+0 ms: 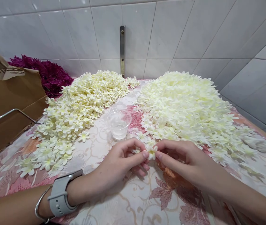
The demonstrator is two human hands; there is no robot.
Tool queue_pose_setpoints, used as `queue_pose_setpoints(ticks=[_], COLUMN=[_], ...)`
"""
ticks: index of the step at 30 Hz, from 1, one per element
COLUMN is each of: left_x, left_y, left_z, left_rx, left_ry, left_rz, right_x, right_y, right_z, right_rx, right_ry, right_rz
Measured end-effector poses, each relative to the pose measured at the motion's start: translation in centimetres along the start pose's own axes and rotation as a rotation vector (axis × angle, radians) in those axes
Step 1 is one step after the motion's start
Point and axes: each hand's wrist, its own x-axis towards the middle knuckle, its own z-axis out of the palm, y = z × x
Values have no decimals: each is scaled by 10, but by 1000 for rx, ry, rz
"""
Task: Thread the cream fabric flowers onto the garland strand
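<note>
My left hand [121, 161] and my right hand [182, 159] meet low in the middle of the table, both pinching one small cream fabric flower [151, 151] between thumb and fingertips. The left wrist wears a grey watch [61, 195] and a thin bangle. Just beyond the hands stands a small clear plastic cup [119, 123] with a little clear liquid in it. A heap of cream flowers [81, 109] spreads on the left, and a bigger, denser heap of the same flowers [189, 106] lies on the right.
A floral cloth [147, 200] covers the table. A cardboard box [6, 93] with a metal bar stands at the left, with dark magenta flowers [48, 75] behind it. White tiled walls close the back and right; a metal strip [122, 50] runs up the back wall.
</note>
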Motion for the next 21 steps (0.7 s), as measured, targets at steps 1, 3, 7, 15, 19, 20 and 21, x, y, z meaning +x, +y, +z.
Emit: queue_pose_setpoints(ticks=[1,3,7,15,19,20,21], left_x=[0,-1,-1,-6,-7,-7,-7], left_y=[0,0,-1,-1,-2,-2,-2], left_z=[0,0,-1,-3,-5,-5,-5], left_rx=[2,17,115,263,344,345,347], left_ry=[-2,5,86,59,-28,-46,-56], left_rz=[4,11,15,98,75,58,42], right_x=[0,0,-1,-2,-1,-1,-2], right_y=[0,0,-1,2,0,0,0], right_z=[0,-1,0,-1,1,2,2], right_rx=[5,30,63,10,12,25,53], right_ry=[-5,-18,-9,67,69,72,69], right_rz=[5,19,25,6,-39,-39,-28])
